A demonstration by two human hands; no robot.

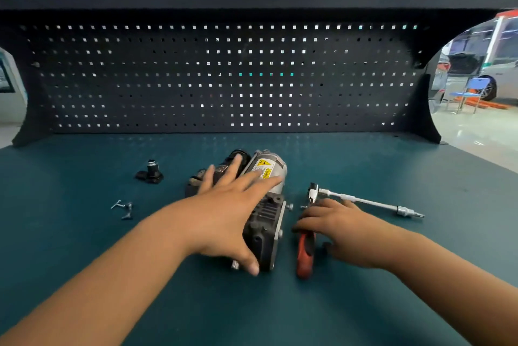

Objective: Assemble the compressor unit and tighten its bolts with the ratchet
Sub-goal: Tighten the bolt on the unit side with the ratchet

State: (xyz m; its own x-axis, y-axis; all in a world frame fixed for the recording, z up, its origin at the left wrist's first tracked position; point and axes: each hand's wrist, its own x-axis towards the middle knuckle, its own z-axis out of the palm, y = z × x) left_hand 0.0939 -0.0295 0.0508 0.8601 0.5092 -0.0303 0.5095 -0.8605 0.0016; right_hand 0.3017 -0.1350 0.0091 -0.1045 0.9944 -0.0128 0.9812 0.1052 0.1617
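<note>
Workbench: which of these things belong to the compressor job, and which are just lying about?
For the job: compressor unit, ratchet, extension bar, loose bolts, probably the black fitting.
Just lying about: blue chair, parked vehicle, pegboard.

On the teal worktop (280,317), the compressor unit (266,219) is covered from above by the left hand (224,214), whose fingers are spread flat across its silver cylinder and black housing. Just beside the unit, the red-handled ratchet (305,257) is grasped near its head by the right hand (344,230), with an extension bar (364,201) pointed rightward. Loose bolts (123,207) and a small black fitting (151,173) are seen apart on the left, before a dark pegboard (224,79).
</note>
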